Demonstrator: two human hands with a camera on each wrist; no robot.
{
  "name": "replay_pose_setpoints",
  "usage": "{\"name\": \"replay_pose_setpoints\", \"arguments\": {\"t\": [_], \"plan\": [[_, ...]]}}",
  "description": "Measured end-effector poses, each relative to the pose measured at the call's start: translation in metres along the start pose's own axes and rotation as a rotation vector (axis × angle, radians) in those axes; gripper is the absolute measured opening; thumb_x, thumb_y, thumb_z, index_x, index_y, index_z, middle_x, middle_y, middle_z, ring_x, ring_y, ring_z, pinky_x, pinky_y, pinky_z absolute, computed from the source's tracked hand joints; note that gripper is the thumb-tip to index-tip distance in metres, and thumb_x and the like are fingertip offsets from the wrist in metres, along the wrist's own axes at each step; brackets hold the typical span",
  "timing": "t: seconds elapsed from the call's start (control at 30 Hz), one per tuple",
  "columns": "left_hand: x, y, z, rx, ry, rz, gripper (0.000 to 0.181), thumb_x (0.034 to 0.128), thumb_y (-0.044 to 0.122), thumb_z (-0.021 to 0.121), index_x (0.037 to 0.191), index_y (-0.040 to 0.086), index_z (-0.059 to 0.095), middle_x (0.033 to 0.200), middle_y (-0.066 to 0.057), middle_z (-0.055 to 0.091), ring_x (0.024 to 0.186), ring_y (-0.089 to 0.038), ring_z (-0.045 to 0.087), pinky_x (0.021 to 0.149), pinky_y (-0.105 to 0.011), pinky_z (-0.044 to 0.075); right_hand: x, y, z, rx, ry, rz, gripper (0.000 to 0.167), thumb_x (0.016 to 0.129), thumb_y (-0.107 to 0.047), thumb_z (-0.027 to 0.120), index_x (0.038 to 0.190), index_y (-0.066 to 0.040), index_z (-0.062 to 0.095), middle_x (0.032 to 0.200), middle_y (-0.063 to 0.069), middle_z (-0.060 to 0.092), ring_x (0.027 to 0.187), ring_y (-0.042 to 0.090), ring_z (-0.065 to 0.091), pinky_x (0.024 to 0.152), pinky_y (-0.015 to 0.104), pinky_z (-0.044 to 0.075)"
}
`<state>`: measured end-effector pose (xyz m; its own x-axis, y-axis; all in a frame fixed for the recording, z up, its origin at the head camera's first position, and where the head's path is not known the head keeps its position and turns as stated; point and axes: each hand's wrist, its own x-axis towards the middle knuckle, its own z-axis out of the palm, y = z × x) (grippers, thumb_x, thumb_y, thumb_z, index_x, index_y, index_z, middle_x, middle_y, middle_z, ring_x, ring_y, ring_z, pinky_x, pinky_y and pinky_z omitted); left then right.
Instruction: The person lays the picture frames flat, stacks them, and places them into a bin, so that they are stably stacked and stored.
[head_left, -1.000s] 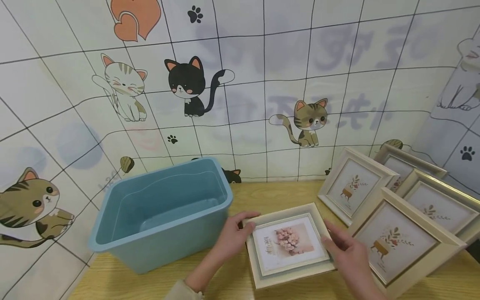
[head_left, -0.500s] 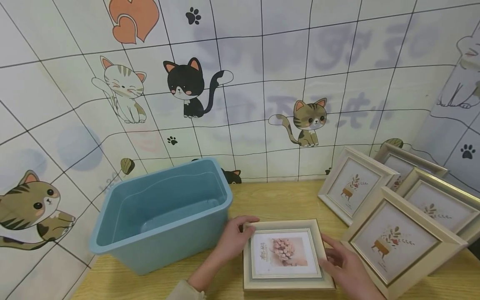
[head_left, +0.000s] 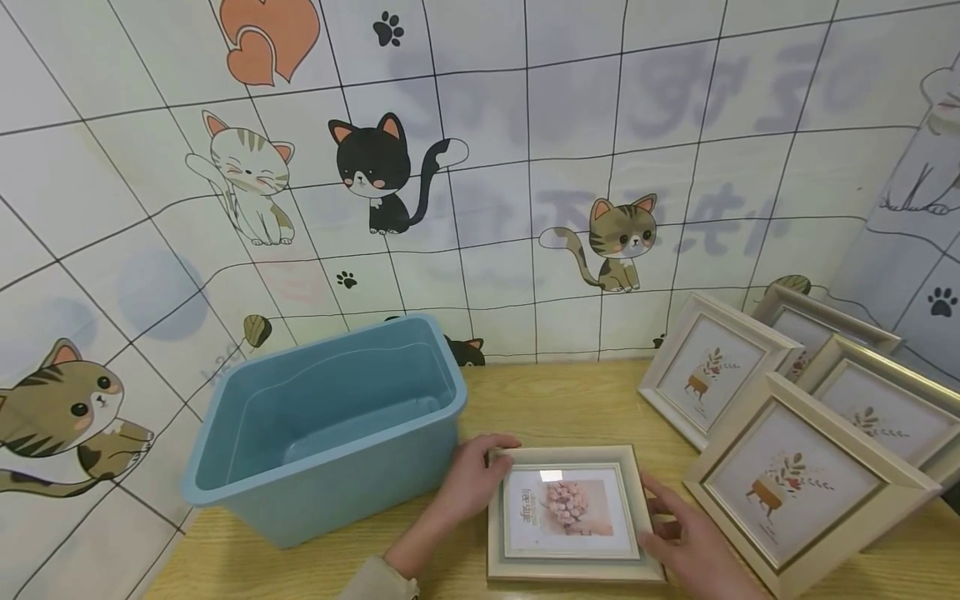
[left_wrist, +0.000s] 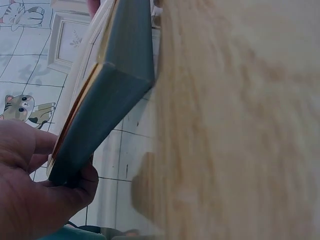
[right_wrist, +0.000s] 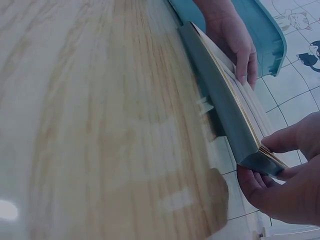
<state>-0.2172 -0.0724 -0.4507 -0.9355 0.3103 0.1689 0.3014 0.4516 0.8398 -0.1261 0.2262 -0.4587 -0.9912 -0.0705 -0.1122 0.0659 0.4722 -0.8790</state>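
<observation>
A cream picture frame [head_left: 566,568] with a pink flower print lies face up between my two hands in the head view. My left hand [head_left: 474,477] grips its far left corner, thumb on top and fingers curled beneath, as the left wrist view shows. On the right side, my right hand [head_left: 686,537] holds the edge between thumb and fingers. In the left wrist view the frame's grey-blue side [left_wrist: 95,120] slants, with a gap between the held end and the wooden tabletop [left_wrist: 230,120]. Whether its near edge touches the table cannot be told.
A blue plastic bin [head_left: 352,479] stands left of the frame, close to my left hand. Several picture frames with plant prints stand at the right, the nearest frame [head_left: 795,483] just beyond my right hand. Behind is a wall covering [head_left: 495,200] with cartoon cats.
The held picture frame has come lower and nearer to me, and has turned from a slant to nearly square. Both hands have kept hold of it. The bin and standing frames have stayed put.
</observation>
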Motion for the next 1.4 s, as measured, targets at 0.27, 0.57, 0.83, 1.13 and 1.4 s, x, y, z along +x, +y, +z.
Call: {"name": "replay_pose_setpoints", "arguments": {"t": [0.27, 0.57, 0.83, 1.13, 1.4], "plan": [[0.004, -0.002, 0.002, 0.038, -0.018, -0.009, 0.026, 0.0986, 0.003, 0.061, 0.121, 0.005, 0.074, 0.129, -0.011, 0.067, 0.062, -0.012, 0.043, 0.081, -0.036, 0.045, 0.000, 0.004, 0.003, -0.017, 0.000, -0.040, 0.075, 0.090, 0.001, 0.074, 0.151, 0.014, 0.033, 0.120, 0.018, 0.065, 0.096, 0.024, 0.066, 0.078, 0.030, 0.054], [0.011, -0.007, 0.008, 0.016, -0.025, -0.016, 0.029, 0.0958, -0.002, 0.058, 0.119, 0.002, 0.074, 0.117, -0.012, 0.068, 0.045, -0.006, 0.034, 0.056, -0.028, 0.041, 0.007, 0.002, 0.006, -0.110, 0.057, -0.004, 0.068, 0.090, 0.002, 0.073, 0.148, 0.016, 0.039, 0.123, 0.022, 0.065, 0.094, 0.021, 0.067, 0.073, 0.029, 0.054], [0.016, -0.009, 0.012, 0.047, -0.024, -0.029, 0.029, 0.0941, -0.002, 0.060, 0.117, 0.006, 0.076, 0.125, -0.013, 0.070, 0.085, -0.017, 0.059, 0.083, -0.037, 0.049, 0.010, 0.002, 0.007, -0.164, 0.084, 0.024, 0.061, 0.088, 0.000, 0.076, 0.141, 0.017, 0.049, 0.119, 0.017, 0.066, 0.089, 0.018, 0.063, 0.072, 0.031, 0.053], [0.020, -0.009, 0.014, 0.043, -0.028, -0.008, 0.031, 0.0927, -0.007, 0.058, 0.115, 0.004, 0.077, 0.118, -0.012, 0.073, 0.073, -0.014, 0.061, 0.066, -0.032, 0.050, 0.014, 0.003, 0.004, -0.176, 0.063, 0.032, 0.058, 0.090, -0.004, 0.075, 0.138, 0.017, 0.052, 0.118, 0.017, 0.065, 0.091, 0.019, 0.064, 0.073, 0.033, 0.053], [0.019, -0.011, 0.011, 0.023, -0.044, 0.023, 0.034, 0.0923, -0.013, 0.055, 0.111, 0.003, 0.078, 0.114, -0.013, 0.074, 0.067, -0.014, 0.057, 0.056, -0.026, 0.041, 0.014, 0.003, 0.001, -0.143, 0.028, 0.026, 0.056, 0.091, -0.005, 0.074, 0.139, 0.014, 0.053, 0.122, 0.015, 0.065, 0.095, 0.021, 0.064, 0.077, 0.036, 0.054]]}}
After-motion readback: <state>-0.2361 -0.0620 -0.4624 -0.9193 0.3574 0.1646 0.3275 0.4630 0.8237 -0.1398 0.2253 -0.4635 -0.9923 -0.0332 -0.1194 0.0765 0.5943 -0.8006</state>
